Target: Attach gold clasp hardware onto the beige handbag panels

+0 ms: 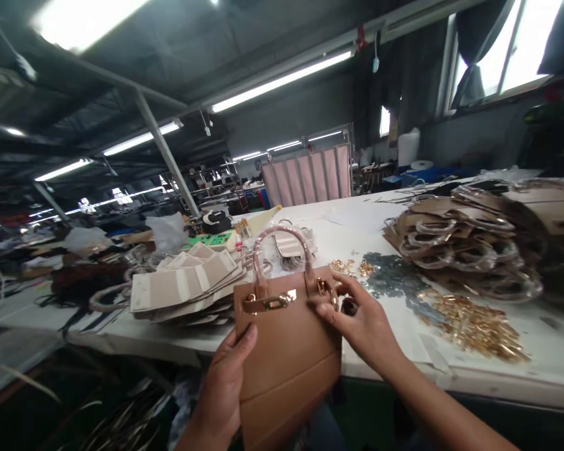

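Observation:
A brown handbag [286, 357] hangs upright in front of me at the table's near edge. Its arched handle [282, 233] is wrapped in clear plastic, and gold metal fittings [277, 302] sit along a strap near the top. My left hand [228, 376] grips the bag's left side, thumb on the front and fingers behind it. At the upper right corner, my right hand [352, 307] has thumb and fingers closed around the end of the strap by a gold fitting. The bag's back and lower end are hidden.
On the white table [352, 219] lie a stack of beige panels [183, 282] at left and brown bag pieces with wrapped handles [460, 238] at right. Gold metal parts [479, 326] and small dark parts [390, 275] are heaped nearby. A pink panelled rack [308, 175] stands beyond.

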A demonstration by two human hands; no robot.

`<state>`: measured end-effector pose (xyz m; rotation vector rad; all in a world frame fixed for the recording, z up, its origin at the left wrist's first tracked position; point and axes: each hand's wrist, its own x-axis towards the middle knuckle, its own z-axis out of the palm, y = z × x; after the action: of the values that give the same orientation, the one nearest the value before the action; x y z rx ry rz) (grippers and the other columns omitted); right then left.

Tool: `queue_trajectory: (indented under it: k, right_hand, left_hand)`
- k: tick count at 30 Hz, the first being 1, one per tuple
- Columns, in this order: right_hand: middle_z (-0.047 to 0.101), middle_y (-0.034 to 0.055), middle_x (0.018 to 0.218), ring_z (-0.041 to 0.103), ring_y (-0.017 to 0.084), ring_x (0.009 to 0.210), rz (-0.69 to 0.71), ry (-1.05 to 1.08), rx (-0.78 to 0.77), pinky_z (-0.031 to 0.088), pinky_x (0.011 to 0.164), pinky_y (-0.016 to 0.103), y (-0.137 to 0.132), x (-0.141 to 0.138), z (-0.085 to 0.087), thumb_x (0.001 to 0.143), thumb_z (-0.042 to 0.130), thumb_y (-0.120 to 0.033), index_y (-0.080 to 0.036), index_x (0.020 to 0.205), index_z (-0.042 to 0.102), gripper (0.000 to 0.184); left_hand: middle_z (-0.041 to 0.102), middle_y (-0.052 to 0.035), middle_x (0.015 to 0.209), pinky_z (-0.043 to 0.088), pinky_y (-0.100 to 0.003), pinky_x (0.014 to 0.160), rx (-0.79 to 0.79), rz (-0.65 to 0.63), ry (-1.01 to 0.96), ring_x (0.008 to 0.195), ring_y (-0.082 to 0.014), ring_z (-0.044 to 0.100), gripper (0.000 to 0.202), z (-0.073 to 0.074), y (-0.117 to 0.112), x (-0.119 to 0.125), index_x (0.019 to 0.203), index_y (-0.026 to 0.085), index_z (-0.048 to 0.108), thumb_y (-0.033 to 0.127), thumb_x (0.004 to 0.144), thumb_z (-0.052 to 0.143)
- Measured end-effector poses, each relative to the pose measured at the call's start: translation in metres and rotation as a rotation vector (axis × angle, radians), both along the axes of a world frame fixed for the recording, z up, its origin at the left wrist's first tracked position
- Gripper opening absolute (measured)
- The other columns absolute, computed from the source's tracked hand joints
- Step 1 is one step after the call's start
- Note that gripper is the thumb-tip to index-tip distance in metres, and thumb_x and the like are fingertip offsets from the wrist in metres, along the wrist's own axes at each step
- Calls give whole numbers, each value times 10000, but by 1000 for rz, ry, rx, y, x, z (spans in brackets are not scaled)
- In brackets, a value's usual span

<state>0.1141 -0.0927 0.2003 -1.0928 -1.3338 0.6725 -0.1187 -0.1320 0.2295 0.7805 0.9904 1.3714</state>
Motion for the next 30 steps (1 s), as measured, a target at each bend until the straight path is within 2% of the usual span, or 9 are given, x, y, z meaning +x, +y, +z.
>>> queue_trajectory:
  k: [3,5,7,9,12,17,24,30]
  right_hand:
    - [761,32,898,686,234,839,-94,-88,45,517,756,325,-1,8,11,871,747,-529,-236,1198,759,439]
    - [758,44,853,682,230,813,-120,-60,79,510,744,317,-2,17,16,919,677,-567,-215,970,795,375]
    - [699,47,688,649,213,698,-133,10,34,487,656,301,-4,25,17,945,620,-631,-200,686,716,512]
    - [590,30,528,568,181,550,-112,89,-70,419,533,288,-4,34,14,932,611,-697,-206,545,600,625]
    - [559,19,487,506,153,466,-69,203,-177,352,454,275,-2,45,4,903,643,-734,-194,557,597,643]
    - [572,2,543,509,135,498,-48,347,-213,358,476,256,0,54,-8,858,739,-693,-174,662,645,563]
    - [561,6,548,489,131,501,-39,354,-272,347,475,259,0,46,-9,835,758,-707,-174,645,633,580]
    - [545,-1,534,460,118,482,9,385,-317,322,451,251,7,33,-12,811,778,-713,-180,620,619,589]
  left_hand:
    - [809,-139,1185,606,-525,1034,-15,-3,-39,1121,-386,765,689,0,1,2,1408,167,685,308,771,906]
    - [813,-137,1173,603,-528,1038,-20,-39,-67,1112,-383,770,687,-3,5,5,1420,175,675,299,782,896]
    - [812,-141,1175,593,-533,1050,-10,-87,-99,1110,-382,770,694,-7,10,9,1434,178,663,301,790,891]
    - [805,-151,1193,581,-537,1067,5,-123,-122,1125,-386,764,702,-11,17,15,1443,172,653,303,795,889]
    - [791,-157,1236,560,-536,1096,4,-168,-130,1169,-385,746,687,-19,27,24,1465,174,632,304,831,865]
    - [769,-177,1283,517,-556,1141,-49,-283,-184,1191,-385,737,617,-32,40,30,1486,162,609,319,916,785]
    - [774,-189,1262,464,-610,1172,-104,-408,-302,1134,-394,759,476,-43,46,16,1402,135,673,329,969,711]
    - [785,-192,1229,411,-598,1218,-215,-481,-425,1269,-391,693,434,-58,53,5,1364,112,699,367,1022,620]
